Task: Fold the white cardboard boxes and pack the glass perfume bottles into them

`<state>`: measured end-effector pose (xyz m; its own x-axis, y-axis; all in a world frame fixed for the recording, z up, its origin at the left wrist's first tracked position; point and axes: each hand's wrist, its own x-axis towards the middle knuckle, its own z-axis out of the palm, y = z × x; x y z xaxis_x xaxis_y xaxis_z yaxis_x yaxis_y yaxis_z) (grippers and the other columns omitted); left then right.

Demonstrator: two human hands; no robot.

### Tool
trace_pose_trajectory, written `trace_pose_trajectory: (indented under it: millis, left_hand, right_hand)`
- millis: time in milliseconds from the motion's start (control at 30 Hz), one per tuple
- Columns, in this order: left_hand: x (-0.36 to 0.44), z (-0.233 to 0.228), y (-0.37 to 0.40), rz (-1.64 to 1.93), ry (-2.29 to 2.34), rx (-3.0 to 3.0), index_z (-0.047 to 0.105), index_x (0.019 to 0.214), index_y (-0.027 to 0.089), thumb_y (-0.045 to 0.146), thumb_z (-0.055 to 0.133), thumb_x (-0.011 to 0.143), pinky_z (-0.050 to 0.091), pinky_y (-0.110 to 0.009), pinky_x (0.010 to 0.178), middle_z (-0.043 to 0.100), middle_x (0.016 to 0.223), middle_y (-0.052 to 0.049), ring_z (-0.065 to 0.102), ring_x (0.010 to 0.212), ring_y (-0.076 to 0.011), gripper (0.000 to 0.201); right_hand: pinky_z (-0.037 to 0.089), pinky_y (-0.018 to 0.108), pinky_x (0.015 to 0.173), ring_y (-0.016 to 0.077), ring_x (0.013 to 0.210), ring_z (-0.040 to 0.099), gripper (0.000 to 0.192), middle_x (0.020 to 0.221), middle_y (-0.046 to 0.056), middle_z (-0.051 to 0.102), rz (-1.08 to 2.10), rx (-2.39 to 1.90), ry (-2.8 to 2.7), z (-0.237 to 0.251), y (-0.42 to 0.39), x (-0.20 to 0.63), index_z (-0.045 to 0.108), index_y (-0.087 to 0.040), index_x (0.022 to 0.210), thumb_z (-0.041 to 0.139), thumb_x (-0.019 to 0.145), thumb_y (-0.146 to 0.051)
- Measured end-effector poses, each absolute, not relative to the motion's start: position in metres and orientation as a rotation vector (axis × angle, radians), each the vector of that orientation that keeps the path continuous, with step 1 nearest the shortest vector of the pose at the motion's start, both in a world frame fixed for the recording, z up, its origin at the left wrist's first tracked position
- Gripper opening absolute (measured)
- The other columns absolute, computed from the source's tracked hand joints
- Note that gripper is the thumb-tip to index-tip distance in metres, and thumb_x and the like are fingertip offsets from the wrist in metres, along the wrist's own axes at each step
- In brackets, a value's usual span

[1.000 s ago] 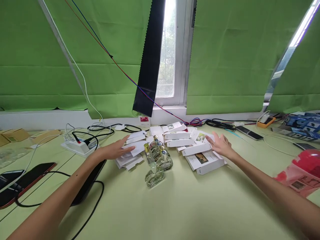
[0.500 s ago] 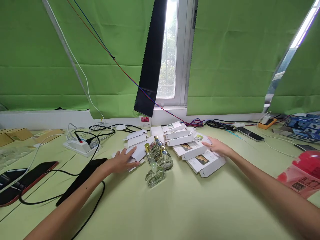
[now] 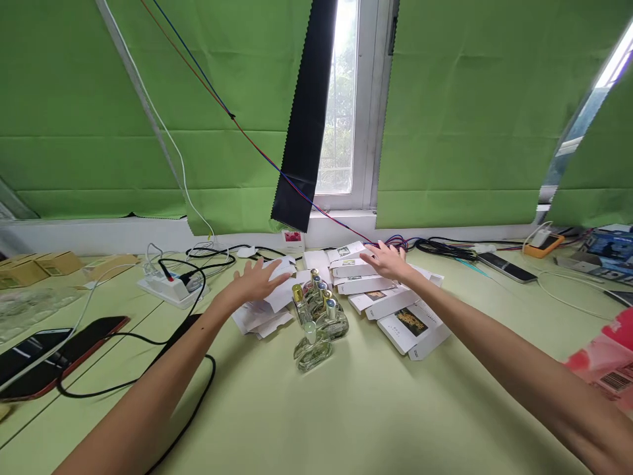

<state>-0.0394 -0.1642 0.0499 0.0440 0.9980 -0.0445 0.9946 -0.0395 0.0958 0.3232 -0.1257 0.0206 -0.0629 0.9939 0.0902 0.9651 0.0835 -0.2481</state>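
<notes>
Several small glass perfume bottles (image 3: 319, 316) with gold and silver caps stand clustered on the light green table (image 3: 346, 409). Flat white cartons (image 3: 405, 323) lie fanned out to their right, and folded white paper sheets (image 3: 262, 315) lie to their left. My left hand (image 3: 257, 282) is spread flat with fingers apart over the paper sheets, just left of the bottles. My right hand (image 3: 388, 260) rests with fingers apart on the far cartons behind the bottles. Neither hand grips anything.
A white power strip (image 3: 171, 289) with black cables sits at the left, with dark phones (image 3: 64, 353) nearer the edge. Cardboard boxes (image 3: 39, 267) are far left. Cables, a phone (image 3: 507, 267) and an orange device (image 3: 541, 245) line the back right. A red package (image 3: 610, 356) is at right.
My left hand slid back then forward again onto the paper sheets. My right hand moved from the near-right cartons leftward and farther back onto the cartons behind the bottles.
</notes>
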Motion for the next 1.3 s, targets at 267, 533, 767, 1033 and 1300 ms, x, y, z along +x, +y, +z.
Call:
trace_pose_trajectory:
  millis: [267,533,767,1033,1300]
  left_hand:
    - [-0.010,0.026,-0.119,-0.019,2.127,2.086,0.021,0.168,0.035,0.077,0.028,0.096,0.023,-0.077,0.116,0.017,0.175,-0.018,0.017,0.158,-0.0544,0.083]
    - [-0.009,-0.025,-0.122,-0.045,2.149,2.097,0.021,0.168,0.035,0.074,0.027,0.098,0.017,-0.076,0.120,0.011,0.177,-0.014,0.012,0.160,-0.0519,0.080]
    - [-0.003,-0.030,-0.130,-0.016,2.213,2.120,0.025,0.167,0.035,0.066,0.021,0.103,0.015,-0.073,0.123,0.013,0.177,-0.011,0.012,0.161,-0.0486,0.071]
    - [-0.002,-0.030,-0.133,-0.003,2.229,2.126,0.029,0.166,0.036,0.065,0.025,0.104,0.017,-0.072,0.123,0.018,0.176,-0.010,0.016,0.160,-0.0472,0.069]
    - [0.000,-0.026,-0.136,-0.010,2.226,2.095,0.026,0.167,0.034,0.063,0.022,0.104,0.015,-0.072,0.124,0.015,0.177,-0.013,0.014,0.161,-0.0464,0.069]
  right_hand:
    - [0.012,0.076,0.121,0.0522,0.159,0.011,0.090,0.178,0.010,0.008,0.364,-2.017,-2.104,-0.029,-0.114,0.308,0.030,-0.038,0.165,0.024,0.092,-0.089]
    - [0.006,0.073,0.123,0.0493,0.160,0.011,0.081,0.175,0.009,0.023,0.219,-2.009,-2.121,-0.060,-0.118,0.311,0.034,-0.037,0.164,0.022,0.098,-0.081]
    - [0.008,0.069,0.124,0.0504,0.159,0.016,0.076,0.174,0.008,0.027,0.195,-2.054,-2.164,-0.062,-0.112,0.315,0.038,-0.040,0.162,0.025,0.098,-0.080]
    - [0.014,0.066,0.123,0.0467,0.156,0.028,0.071,0.170,0.010,0.036,0.101,-2.034,-2.192,-0.064,-0.115,0.316,0.040,-0.039,0.162,0.026,0.102,-0.074]
    - [0.019,0.061,0.124,0.0407,0.155,0.032,0.060,0.169,0.013,0.037,0.003,-1.908,-2.064,-0.061,-0.124,0.315,0.055,-0.031,0.153,0.039,0.105,-0.063]
